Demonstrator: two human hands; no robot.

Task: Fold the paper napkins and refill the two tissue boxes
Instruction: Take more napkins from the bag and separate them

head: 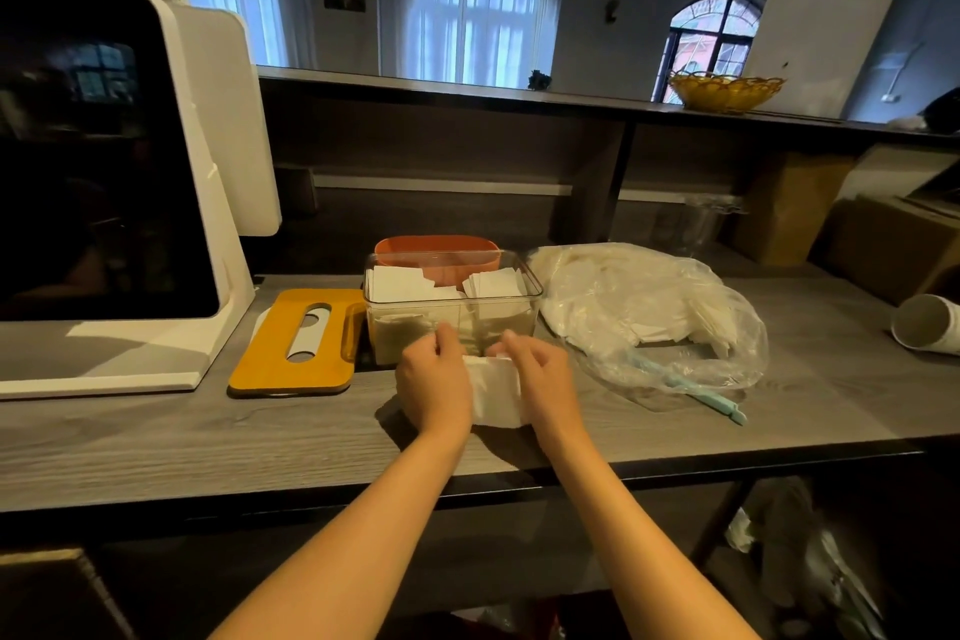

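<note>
**Both hands on a napkin stack at the table edge**

Your left hand (434,379) and right hand (540,377) sit side by side on the grey table (156,437), with a white stack of napkins (496,392) between them. Each hand has its fingers curled over the far edge of the stack and grips it from its own side; the stack lies flat on the table under your palms.

Just beyond your fingertips stands a clear tissue box (452,307), open at the top and already holding folded white napkins in two bunches, one toward your left hand's side and one toward your right. Right behind it, touching or nearly so, is an orange tissue box (434,250); you can see only its upper rim, so its contents cannot be told.

To the left of your left hand lies a yellow lid (298,343) with a long slot in it, flat on the table and just beside the clear box. Farther left stands a white screen terminal (104,182).

To the right of your right hand lies a clear plastic bag (649,312) holding more white napkins, with a pale blue clip (691,387) at its near edge. Well off to the right, a paper cup (927,330) lies on its side.
</note>
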